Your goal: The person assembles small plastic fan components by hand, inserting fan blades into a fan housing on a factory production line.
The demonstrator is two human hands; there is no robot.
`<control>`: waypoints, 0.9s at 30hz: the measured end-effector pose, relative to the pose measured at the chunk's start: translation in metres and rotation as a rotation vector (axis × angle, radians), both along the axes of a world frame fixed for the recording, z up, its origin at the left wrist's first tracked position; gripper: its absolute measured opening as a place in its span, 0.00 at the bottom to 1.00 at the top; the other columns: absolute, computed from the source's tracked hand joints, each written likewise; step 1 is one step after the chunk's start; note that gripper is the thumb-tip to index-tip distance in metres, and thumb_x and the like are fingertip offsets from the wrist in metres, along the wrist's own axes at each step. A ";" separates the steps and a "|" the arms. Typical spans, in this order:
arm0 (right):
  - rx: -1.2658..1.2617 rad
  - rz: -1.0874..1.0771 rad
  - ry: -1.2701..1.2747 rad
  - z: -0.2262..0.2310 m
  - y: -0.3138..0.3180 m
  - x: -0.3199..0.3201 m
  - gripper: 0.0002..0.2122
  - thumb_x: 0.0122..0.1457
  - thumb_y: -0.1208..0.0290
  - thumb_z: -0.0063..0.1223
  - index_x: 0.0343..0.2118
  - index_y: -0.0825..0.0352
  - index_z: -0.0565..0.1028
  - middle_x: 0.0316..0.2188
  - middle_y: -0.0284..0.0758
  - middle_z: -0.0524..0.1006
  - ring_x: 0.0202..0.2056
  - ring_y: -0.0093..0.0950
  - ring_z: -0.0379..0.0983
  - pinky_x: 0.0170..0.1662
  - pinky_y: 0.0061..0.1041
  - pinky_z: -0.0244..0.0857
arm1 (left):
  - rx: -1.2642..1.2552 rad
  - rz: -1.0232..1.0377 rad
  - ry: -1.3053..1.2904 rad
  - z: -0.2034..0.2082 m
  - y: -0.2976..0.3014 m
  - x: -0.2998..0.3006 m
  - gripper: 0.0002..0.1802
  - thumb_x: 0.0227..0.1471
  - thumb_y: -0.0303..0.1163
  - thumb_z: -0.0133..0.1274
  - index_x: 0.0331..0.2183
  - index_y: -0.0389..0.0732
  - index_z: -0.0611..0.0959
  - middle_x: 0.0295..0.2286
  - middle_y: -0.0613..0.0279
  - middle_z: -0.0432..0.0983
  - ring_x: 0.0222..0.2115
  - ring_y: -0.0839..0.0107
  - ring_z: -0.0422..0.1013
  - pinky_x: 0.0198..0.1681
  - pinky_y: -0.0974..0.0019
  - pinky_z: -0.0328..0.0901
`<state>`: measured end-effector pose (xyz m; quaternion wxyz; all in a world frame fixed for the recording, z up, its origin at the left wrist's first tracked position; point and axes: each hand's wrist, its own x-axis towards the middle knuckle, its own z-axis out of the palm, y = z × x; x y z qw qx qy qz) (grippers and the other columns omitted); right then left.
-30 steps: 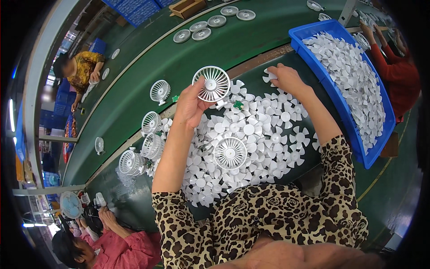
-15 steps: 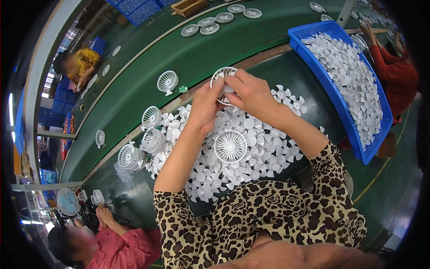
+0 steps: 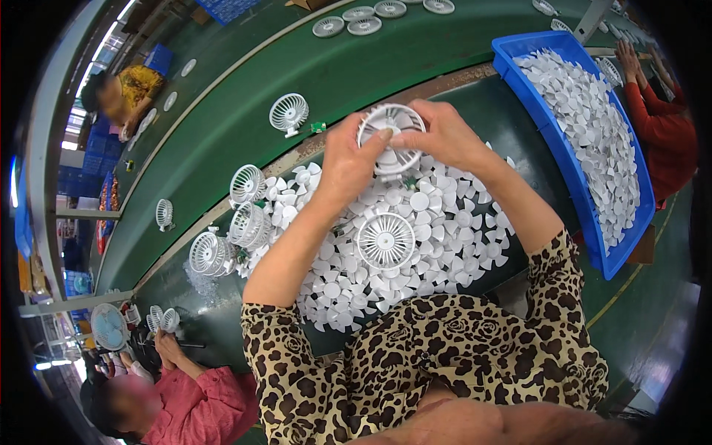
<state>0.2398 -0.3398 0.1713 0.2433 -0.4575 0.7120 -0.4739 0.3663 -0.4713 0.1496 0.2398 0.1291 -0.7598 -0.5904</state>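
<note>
Over the heap of parts I hold a round white fan housing between both hands, its open side up. A white fan blade sits inside its rim. My left hand grips the left side, and my right hand is wrapped round the right side. Both thumbs press at the blade's middle. Below them, a slotted fan housing lies on the pile of loose white fan blades. Several more housings with small green boards stand left of the pile.
A blue bin full of white blades stands at the right. Beyond my table runs a green conveyor carrying a fan housing and several round covers. Co-workers sit at lower left, far left and right.
My right fingers have come out of the housing and now wrap its right side. Both thumbs rest on the blade, and the housing has turned more toward me. The view has shifted slightly.
</note>
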 end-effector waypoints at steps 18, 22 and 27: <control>0.141 0.017 0.714 -0.055 0.011 -0.056 0.13 0.48 0.78 0.51 0.39 0.65 0.74 0.32 0.34 0.73 0.35 0.34 0.71 0.37 0.30 0.67 | -0.769 0.555 -0.449 -0.086 -0.229 -0.113 0.18 0.44 0.37 0.51 0.37 0.36 0.79 0.34 0.44 0.76 0.37 0.49 0.72 0.40 0.54 0.67; 0.288 0.269 0.794 -0.071 -0.030 -0.046 0.15 0.44 0.78 0.53 0.38 0.66 0.74 0.34 0.42 0.69 0.39 0.41 0.69 0.39 0.36 0.66 | -0.647 0.483 -0.626 -0.114 -0.237 -0.078 0.20 0.44 0.40 0.54 0.36 0.36 0.80 0.32 0.45 0.77 0.36 0.51 0.73 0.40 0.55 0.67; 0.374 0.183 0.865 -0.068 -0.043 -0.048 0.10 0.43 0.76 0.53 0.32 0.69 0.75 0.35 0.47 0.71 0.38 0.44 0.71 0.39 0.38 0.67 | -0.463 0.507 -0.527 -0.125 -0.239 -0.050 0.13 0.47 0.33 0.52 0.32 0.33 0.79 0.28 0.49 0.78 0.29 0.55 0.75 0.33 0.56 0.68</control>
